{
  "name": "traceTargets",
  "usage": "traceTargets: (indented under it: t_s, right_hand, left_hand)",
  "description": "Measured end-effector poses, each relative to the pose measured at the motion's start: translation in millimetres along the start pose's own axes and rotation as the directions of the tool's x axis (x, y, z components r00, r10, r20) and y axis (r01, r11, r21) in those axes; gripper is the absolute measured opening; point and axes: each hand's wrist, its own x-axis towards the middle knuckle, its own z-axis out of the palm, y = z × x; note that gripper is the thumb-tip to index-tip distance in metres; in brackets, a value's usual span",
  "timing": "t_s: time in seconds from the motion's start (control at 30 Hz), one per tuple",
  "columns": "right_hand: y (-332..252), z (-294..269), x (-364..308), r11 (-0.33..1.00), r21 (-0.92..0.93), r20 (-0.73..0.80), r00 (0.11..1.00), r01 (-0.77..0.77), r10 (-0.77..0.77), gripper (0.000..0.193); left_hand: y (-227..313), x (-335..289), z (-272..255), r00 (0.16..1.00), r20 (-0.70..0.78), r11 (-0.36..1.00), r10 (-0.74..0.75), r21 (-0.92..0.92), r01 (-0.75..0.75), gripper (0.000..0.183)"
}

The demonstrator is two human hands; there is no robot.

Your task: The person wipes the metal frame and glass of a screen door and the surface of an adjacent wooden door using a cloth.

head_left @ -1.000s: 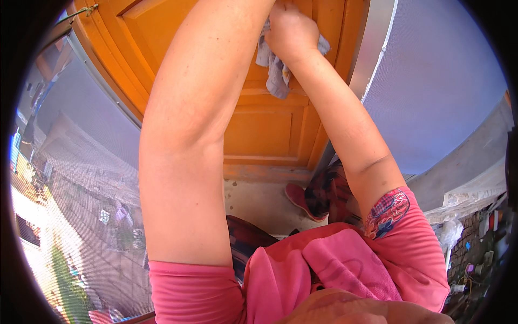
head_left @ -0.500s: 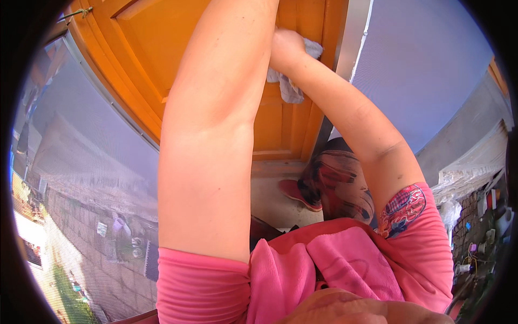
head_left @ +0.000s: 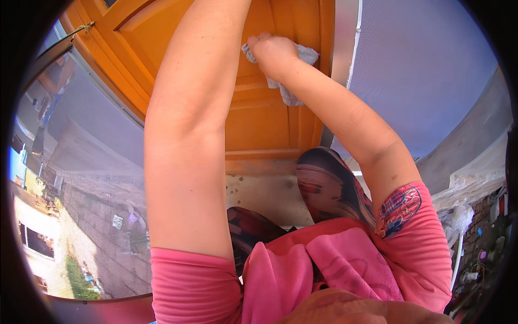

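My right hand (head_left: 274,55) is closed on a pale grey-white cloth (head_left: 292,98) and presses it against an orange panelled door (head_left: 259,129). Folds of the cloth stick out on both sides of the hand, and one end hangs below it. My left arm (head_left: 186,129) stretches up past the top edge of the picture, over the door's panels. The left hand itself lies outside the view.
A metal frame strip (head_left: 342,48) borders the door on the right, beside a bluish-grey panel (head_left: 421,70). To the left stands a mesh screen (head_left: 97,178). My patterned trouser leg (head_left: 332,186) is close to the door's base, above a pale floor (head_left: 270,200).
My right hand and the cloth have come out from behind the left arm, slightly leftward on the door. The left arm has shifted left. My red shoe has gone from sight.
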Motion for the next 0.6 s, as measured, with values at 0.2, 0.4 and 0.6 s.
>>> traceTargets:
  t_s: [0.2, 0.4, 0.6]
  right_hand:
    - [26.1, -28.0, 75.0, 0.986, 0.056, -0.05, 0.986, -0.157, 0.16, 0.054]
    - [-15.0, 11.7, -1.5, 0.996, 0.04, -0.015, 0.997, -0.078, 0.079, 0.039]
    - [-4.0, 27.2, -7.2, 0.998, 0.028, -0.073, 0.996, -0.047, 0.049, 0.035]
  left_hand:
    - [-3.5, 6.3, -4.3, 0.999, -0.025, 1.0, 0.021, -0.009, -0.021, 0.06]
    - [-11.6, -0.2, 0.8, 0.998, 0.028, 0.99, 0.05, 0.131, -0.053, 0.053]
    - [-5.9, 0.5, -1.0, 0.988, 0.033, 0.968, 0.148, 0.201, -0.152, 0.045]
